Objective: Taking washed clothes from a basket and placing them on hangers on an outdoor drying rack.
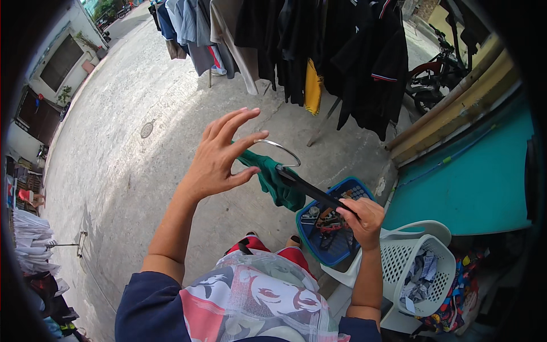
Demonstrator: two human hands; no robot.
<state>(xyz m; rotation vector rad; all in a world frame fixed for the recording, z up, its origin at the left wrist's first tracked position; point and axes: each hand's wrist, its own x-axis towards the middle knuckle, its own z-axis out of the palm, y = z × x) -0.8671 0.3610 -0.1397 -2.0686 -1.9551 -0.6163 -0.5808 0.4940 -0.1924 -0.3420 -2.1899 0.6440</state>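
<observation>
Head view, clock-face centred on the picture: left hand raised between 9 and 10 o'clock, close to centre, back of the hand turned toward the camera. Forearm rises from about 7 o'clock; elbow appears bent, wrist nearly in line with the forearm. Fingers spread and curved, index and thumb parted in a wide C that opens toward 3 o'clock. Index fingertip lies at or just beside the free end of the metal hook; contact cannot be told. Right hand at 4 o'clock, forearm coming up steeply from 5 o'clock. Its fingers are curled closed around the lower end of the black hanger, thumb laid along the bar and directed toward 10 o'clock. The hanger slants from the right hand up to the hook near centre, carried above the ground. Green cloth hangs in folds just below the hook, partly behind the left thumb; how it sits on the hanger is unclear. Blue basket of small mixed items stands between 4 and 5 o'clock, beneath the hanger and right hand. White perforated basket holding grey cloth lies farther out at 4 o'clock. Dark garments hang toward 1 o'clock.
</observation>
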